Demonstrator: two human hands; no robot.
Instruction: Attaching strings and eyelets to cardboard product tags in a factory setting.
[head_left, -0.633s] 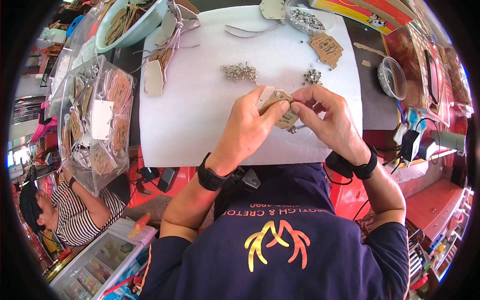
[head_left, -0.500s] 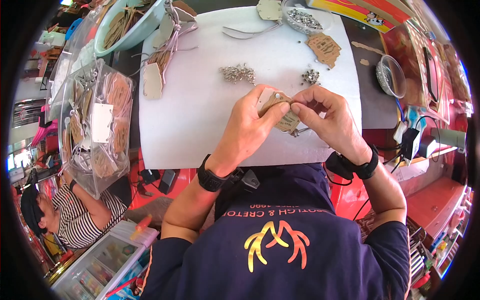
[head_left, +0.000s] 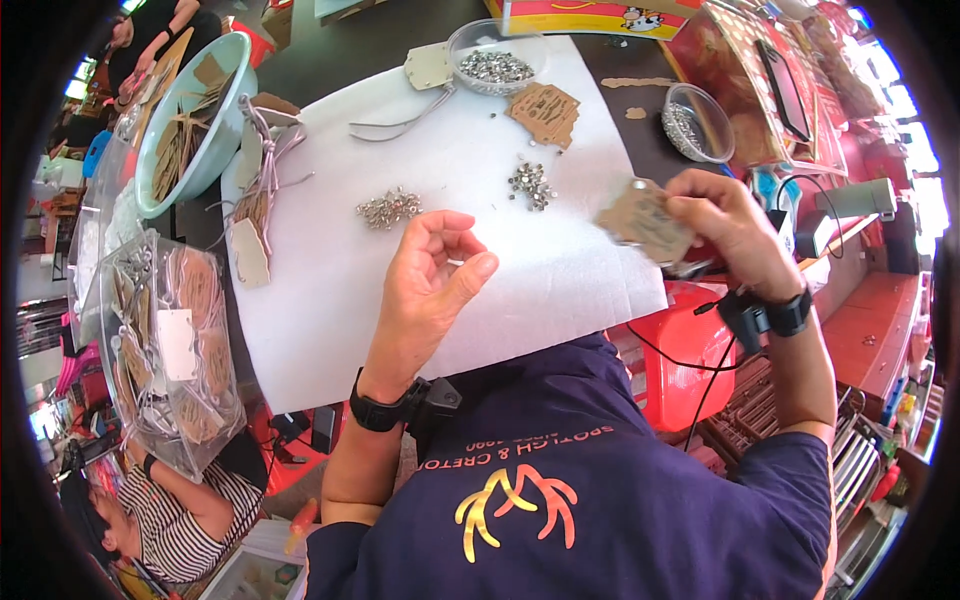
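My right hand grips a brown cardboard tag by its edge, out over the right side of the white foam sheet. The tag is blurred by motion, and a metal stud shows near its top. Over the middle of the sheet my left hand is raised, fingers apart and curled, with nothing visible in it. A pile of small metal studs lies just beyond it. To the right of that pile is a heap of small metal caps, and farther back a stack of brown tags.
Clear tubs of metal pieces stand at the back and right. Corded tags lie along the sheet's left edge. A pale green basin and a clear plastic box of tags are farther left. Other people are nearby on the left.
My hands have parted. The right hand has carried the tag to the right, while the left has let go and opened. The whole view has turned somewhat.
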